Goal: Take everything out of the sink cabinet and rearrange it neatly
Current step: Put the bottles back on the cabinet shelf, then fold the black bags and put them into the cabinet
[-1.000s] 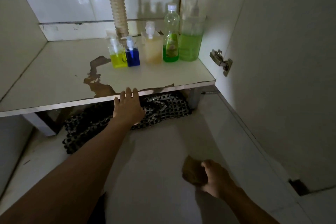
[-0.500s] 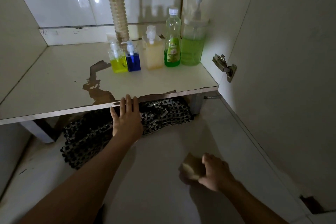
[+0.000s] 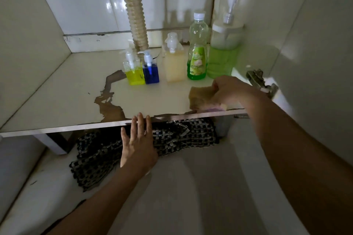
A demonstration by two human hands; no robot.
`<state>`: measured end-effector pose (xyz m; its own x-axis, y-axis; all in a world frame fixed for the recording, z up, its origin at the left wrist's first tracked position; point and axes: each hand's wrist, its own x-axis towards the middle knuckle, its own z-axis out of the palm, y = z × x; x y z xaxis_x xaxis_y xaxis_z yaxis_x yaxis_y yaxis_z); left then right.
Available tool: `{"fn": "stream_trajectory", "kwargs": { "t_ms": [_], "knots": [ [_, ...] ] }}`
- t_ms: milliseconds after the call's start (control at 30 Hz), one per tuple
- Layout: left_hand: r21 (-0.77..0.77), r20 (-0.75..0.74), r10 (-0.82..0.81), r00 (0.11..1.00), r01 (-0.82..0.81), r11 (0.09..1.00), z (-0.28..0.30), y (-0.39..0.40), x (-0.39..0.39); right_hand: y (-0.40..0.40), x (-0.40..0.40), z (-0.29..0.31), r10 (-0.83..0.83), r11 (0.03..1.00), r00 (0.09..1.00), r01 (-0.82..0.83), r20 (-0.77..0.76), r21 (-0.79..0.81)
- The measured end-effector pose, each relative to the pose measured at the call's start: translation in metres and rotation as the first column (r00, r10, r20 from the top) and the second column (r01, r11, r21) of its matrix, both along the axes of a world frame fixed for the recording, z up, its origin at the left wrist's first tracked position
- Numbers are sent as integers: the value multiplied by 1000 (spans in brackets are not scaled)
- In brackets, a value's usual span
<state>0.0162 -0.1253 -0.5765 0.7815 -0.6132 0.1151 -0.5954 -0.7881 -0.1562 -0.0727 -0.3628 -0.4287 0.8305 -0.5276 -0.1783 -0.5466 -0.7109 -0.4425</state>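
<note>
Right hand (image 3: 227,91) grips a sponge (image 3: 200,99), fingers curled over its top, and holds it at the front right corner of the cabinet shelf (image 3: 57,101), just behind the front edge and touching or nearly touching the surface. Sponge looks soft and light, likely compressible; a pinch across its short sides should hold it, no slip risk expected. Left hand (image 3: 138,145) is flat with fingers straight, fingertips on the shelf's front edge, above a checked cloth (image 3: 181,135) lying under the shelf. Along the back right of the shelf, five containers stand upright in a row: small pump bottle (image 3: 134,70) about half full of yellow liquid; small pump bottle, blue liquid (image 3: 150,72), touching it; pump bottle (image 3: 174,63) mostly full of pale amber liquid; tall capped bottle (image 3: 197,51), green liquid only in the lower part; large pump jar (image 3: 223,51) in the back right corner, green liquid to roughly half. Bottles are judged rigid plastic, possibly slick; best taken round the body, not the pump. Shelf surface is peeling near the front edge. A ribbed drain hose (image 3: 135,9) descends behind the small bottles.
</note>
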Motion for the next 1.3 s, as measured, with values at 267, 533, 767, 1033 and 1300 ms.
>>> {"fn": "stream_trajectory", "kwargs": {
  "t_ms": [267, 533, 767, 1033, 1300],
  "knots": [
    [144, -221, 11, 975, 22, 989, 36, -3, 1, -23, 32, -66, -267, 960, 935, 279, 235, -16],
    [31, -346, -74, 935, 90, 995, 51, 6, 11, 45, 8, -68, -9, 948, 853, 174, 522, -267],
    [-75, -512, -99, 853, 71, 995, 54, 105, -37, 141, -18, -62, 345, 923, 876, -251, 338, -290],
    [-45, -670, 153, 726, -245, 968, 17, 250, -16, 315, -60, -120, 563, 825, 717, -515, -411, 232],
    [170, -766, 208, 608, -120, 978, -1, 296, -38, 435, -103, -152, 479, 843, 801, -305, -360, 442]
  ]
}}
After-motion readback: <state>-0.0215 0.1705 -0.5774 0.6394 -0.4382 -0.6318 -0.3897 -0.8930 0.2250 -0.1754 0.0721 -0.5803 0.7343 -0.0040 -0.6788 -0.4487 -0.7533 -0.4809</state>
